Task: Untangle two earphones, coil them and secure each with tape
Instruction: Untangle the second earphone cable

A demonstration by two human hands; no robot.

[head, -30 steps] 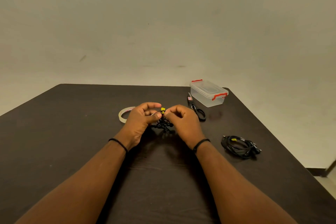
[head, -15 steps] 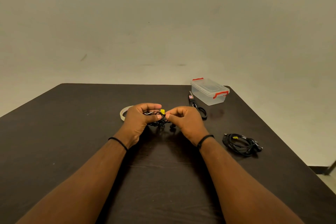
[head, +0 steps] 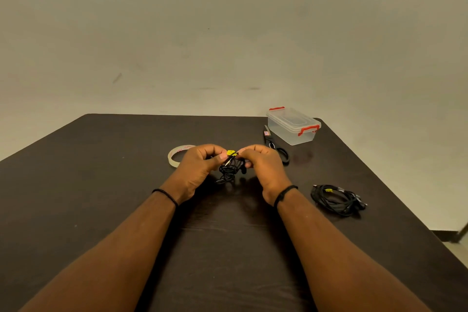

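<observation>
A black earphone bundle with a yellow tag hangs tangled over the desk's middle, off the surface. Second black earphone coil lies flat near the right edge; the tape roll lies flat left of centre.

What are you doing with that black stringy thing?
The left hand and right hand pinch a tangled black earphone with a yellow tag, just above the dark table. A second earphone bundle lies at the right. A tape roll, scissors and a clear lidded box wait behind.
</observation>
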